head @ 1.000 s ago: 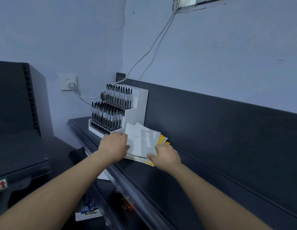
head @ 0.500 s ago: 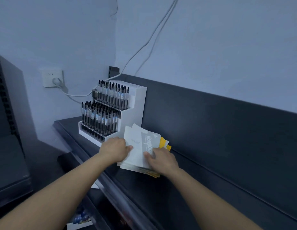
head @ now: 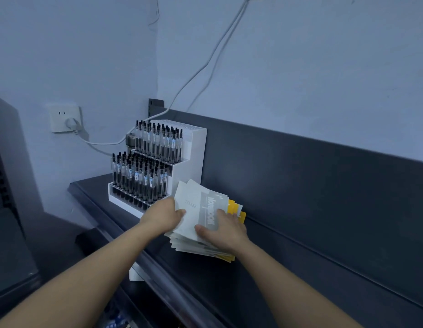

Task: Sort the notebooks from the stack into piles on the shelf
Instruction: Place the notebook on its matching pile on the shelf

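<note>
A fanned stack of thin notebooks lies on the dark shelf, just right of a pen display. The top notebook is pale grey-white with a grey printed band; yellow covers stick out at the stack's far right. My left hand grips the left edge of the top notebooks, fingers curled round them. My right hand lies on top of the stack with its thumb at the near edge and fingers spread over the cover.
A white tiered pen display full of black pens stands left of the stack. A dark back panel runs behind the shelf. A wall socket with a plugged cable sits at left. Another dark shelf unit stands far left.
My right hand has slid up from the stack's near edge onto the top cover. The left hand keeps its hold on the left edge. The camera has moved closer.
</note>
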The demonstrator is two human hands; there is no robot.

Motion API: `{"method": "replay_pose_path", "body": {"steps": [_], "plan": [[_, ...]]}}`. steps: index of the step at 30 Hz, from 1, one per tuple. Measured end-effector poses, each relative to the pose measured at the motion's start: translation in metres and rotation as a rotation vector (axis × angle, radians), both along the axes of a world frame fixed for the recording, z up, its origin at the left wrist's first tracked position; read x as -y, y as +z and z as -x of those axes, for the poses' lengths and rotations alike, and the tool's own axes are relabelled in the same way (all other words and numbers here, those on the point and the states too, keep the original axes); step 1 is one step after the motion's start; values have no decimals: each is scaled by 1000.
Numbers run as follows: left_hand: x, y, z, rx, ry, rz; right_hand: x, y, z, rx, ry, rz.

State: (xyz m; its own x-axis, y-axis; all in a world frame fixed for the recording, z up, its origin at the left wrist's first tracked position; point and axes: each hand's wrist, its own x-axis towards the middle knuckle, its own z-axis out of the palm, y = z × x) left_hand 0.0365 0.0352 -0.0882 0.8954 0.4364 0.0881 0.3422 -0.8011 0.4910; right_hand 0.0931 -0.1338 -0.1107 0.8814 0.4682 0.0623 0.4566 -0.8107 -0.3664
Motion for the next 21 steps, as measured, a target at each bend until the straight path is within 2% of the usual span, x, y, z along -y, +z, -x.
{"method": "replay_pose_path", "body": {"steps": [3,7,16,21], "plan": [[0,0,0,16,4,-21,-5,-4,0,1,-15,70],[-3,0,2,42,32,-51,-9,-4,1,50,4,21],[4,9,11,70,112,-192,-5,6,14,18,15,-106],[4,17,16,-16,119,-112,-6,12,17,-17,23,-116]]}}
